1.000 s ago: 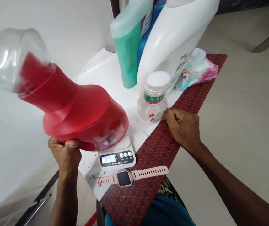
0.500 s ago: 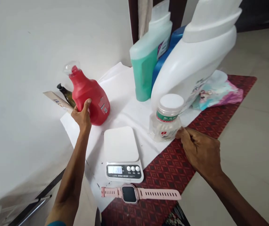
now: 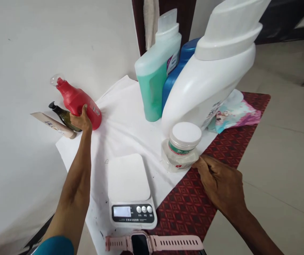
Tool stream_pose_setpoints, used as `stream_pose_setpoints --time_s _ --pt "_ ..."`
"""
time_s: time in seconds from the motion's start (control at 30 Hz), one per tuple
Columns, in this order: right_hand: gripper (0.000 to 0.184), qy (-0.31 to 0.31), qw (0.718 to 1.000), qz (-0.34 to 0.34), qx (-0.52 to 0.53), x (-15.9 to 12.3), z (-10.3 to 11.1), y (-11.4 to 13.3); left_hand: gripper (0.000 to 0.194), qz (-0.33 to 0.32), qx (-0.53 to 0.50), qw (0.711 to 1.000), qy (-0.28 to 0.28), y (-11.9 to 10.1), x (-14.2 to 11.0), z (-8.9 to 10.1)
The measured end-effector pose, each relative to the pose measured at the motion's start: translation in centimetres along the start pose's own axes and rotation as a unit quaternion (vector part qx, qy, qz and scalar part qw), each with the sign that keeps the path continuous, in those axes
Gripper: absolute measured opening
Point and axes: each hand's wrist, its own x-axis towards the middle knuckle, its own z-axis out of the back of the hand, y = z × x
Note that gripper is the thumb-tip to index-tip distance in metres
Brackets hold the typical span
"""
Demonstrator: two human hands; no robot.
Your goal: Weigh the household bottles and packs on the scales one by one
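Observation:
My left hand (image 3: 82, 120) is wrapped round a red plastic bottle (image 3: 73, 95) with a clear cap, at the back left against the wall. Beside it lean a dark green pump bottle (image 3: 65, 117) and a beige squeeze tube (image 3: 53, 124). My right hand (image 3: 221, 182) is closed, its fingertips at the lower right corner of a clear jar (image 3: 180, 161) with a white lid, by the edge of the white cloth (image 3: 125, 131). What the fingertips pinch is hidden. A white digital scale (image 3: 129, 179) stands between my arms, its plate bare; its display digits are unreadable.
Behind the jar stand a big white jug (image 3: 207, 81), a blue bottle (image 3: 177, 76) and a bottle of green liquid (image 3: 153, 92). A colourful pouch (image 3: 237, 113) lies right of them. A pink-strapped smartwatch (image 3: 139, 243) lies in front on the red patterned mat (image 3: 186, 202).
My left hand has moved the red bottle back and left, closer to the pump bottle and tube. Digits on the scale's display have faded from view. My right hand remains by the jar.

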Motion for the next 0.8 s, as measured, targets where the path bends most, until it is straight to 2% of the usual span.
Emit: stream_pose_setpoints --time_s 0.1,0.2,0.3,0.37,0.47,0.5,0.53,0.6,0.67,0.7,0.73,0.8 --pt "0.054 -0.001 1.0 0.0 0.001 0.0 0.1 0.1 0.083 0.008 -0.006 1.0 -0.009 0.7 1.9 -2.4" --pt "0.052 -0.011 1.0 0.007 0.008 0.0 0.2 0.2 0.092 0.021 0.0 1.0 -0.012 1.0 3.3 -3.7" --pt "0.049 -0.015 1.0 0.019 0.016 0.1 0.2 0.3 0.086 0.016 0.013 1.0 -0.017 0.0 3.0 -3.4" --pt "0.05 -0.018 0.999 0.026 0.018 0.1 0.2 0.2 0.074 -0.035 0.035 0.999 0.017 -1.6 1.5 -2.8" --pt "0.051 -0.025 0.999 0.029 0.014 0.0 0.2 0.2 0.08 -0.128 0.045 0.984 0.113 -5.0 -2.9 -2.5" --pt "0.052 -0.027 0.999 0.028 0.013 0.0 0.2 0.2 0.081 -0.144 0.028 0.977 0.155 -6.3 -4.6 -2.8" --pt "0.052 -0.026 0.999 0.026 0.012 0.0 0.2 0.2 0.079 -0.156 -0.017 0.961 0.227 -7.6 -6.3 -3.3" --pt "0.053 -0.022 1.0 0.018 0.01 -0.1 0.1 0.1 0.074 -0.131 -0.135 0.901 0.39 -10.0 -9.6 -4.7" --pt "0.056 -0.019 1.0 0.005 0.008 -0.1 0.1 0.1 0.068 -0.098 -0.224 0.828 0.504 -12.1 -12.1 -6.2" --pt "0.057 -0.016 1.0 0.001 0.009 0.0 0.1 0.1 0.064 -0.077 -0.252 0.804 0.534 -13.0 -13.1 -6.9" --pt "0.058 -0.015 1.0 -0.002 0.011 0.0 0.0 0.1 0.06 -0.053 -0.27 0.791 0.546 -13.7 -13.9 -7.6" --pt "0.058 -0.013 1.0 -0.007 0.014 -0.1 0.0 0.1 0.056 0.005 -0.292 0.797 0.529 -14.8 -15.1 -8.6"
